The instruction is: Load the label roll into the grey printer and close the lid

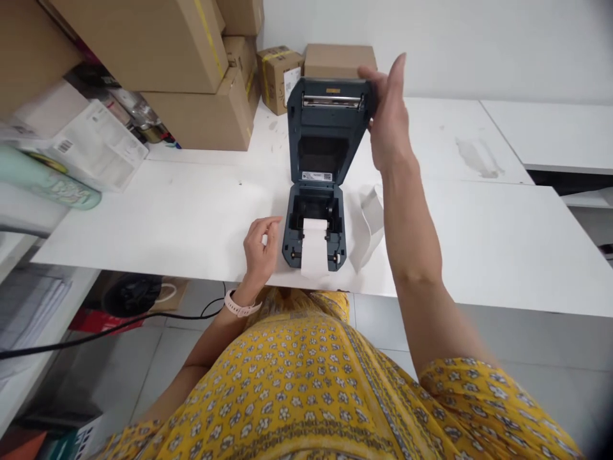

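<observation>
- White tabletop runs across the view, pale wall behind it, grey floor below.
- Dark printer on the tabletop, straight in front of the person, near the front edge.
- Printer lid swung up, tilted back; small white sticker inside, near the hinge.
- Paper roll sits in the printer; white paper strip runs from it over the printer's front edge.
- Right hand at the lid's upper right edge, touching. Some fingers hidden behind the lid; can't tell if the grip is closed on it.
- Left hand just beside the printer's left side. Grip narrow, fingers loosely curled, holding nothing.
- Pink wristband on left wrist; yellow flowered clothing.
- Loose paper, curled, lies right of the printer; right forearm covers part of it.
- Big brown cartons stacked back left; small taped box and flat brown box behind the lid.
- Mint bottle lying far left, next to a white package.
- Black cable hangs below, left side.
- Grey smudge on tabletop, right.
</observation>
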